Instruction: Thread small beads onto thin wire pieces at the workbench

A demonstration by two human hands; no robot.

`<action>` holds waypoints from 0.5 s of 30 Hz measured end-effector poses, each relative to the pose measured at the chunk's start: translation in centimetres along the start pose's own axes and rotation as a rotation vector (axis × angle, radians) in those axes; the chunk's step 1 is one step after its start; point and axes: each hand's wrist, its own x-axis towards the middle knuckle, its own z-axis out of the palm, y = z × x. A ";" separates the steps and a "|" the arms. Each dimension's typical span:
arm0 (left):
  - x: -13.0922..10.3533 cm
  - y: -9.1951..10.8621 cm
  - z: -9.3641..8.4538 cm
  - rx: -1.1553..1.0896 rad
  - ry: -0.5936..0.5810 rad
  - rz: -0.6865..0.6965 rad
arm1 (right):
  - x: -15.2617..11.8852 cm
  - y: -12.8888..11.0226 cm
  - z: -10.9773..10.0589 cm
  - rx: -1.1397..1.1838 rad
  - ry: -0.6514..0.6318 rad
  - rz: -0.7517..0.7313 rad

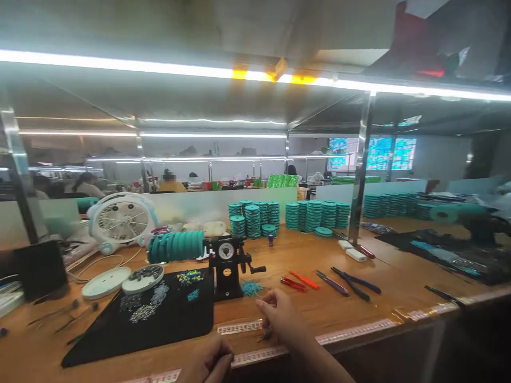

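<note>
Right hand point(279, 318) pinches blurred item; left hand point(209, 363) cropped.

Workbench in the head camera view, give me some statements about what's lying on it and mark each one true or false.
1. The black winding machine stands at the right edge of the black mat. True.
2. The red-handled pliers lie on the black mat. False: they lie on the bare wooden bench, right of the machine.
3. Stacks of teal spools stand at the back of the bench. True.
4. The small white fan lies flat on the mat. False: it stands upright at the back left.
5. The right hand grips the machine's crank. False: it is near the bench's front edge, with the left hand.
</note>
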 end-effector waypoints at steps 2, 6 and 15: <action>0.0 -0.3 0.2 0.015 -0.041 -0.001 | 0.4 0.2 1.3 0.055 -0.021 0.044; -0.2 -0.5 0.3 0.024 -0.079 -0.021 | 0.6 -0.8 2.9 0.273 -0.119 0.129; -0.3 -0.1 0.3 -0.183 0.031 -0.039 | -3.3 -2.5 -0.5 0.562 -0.312 0.210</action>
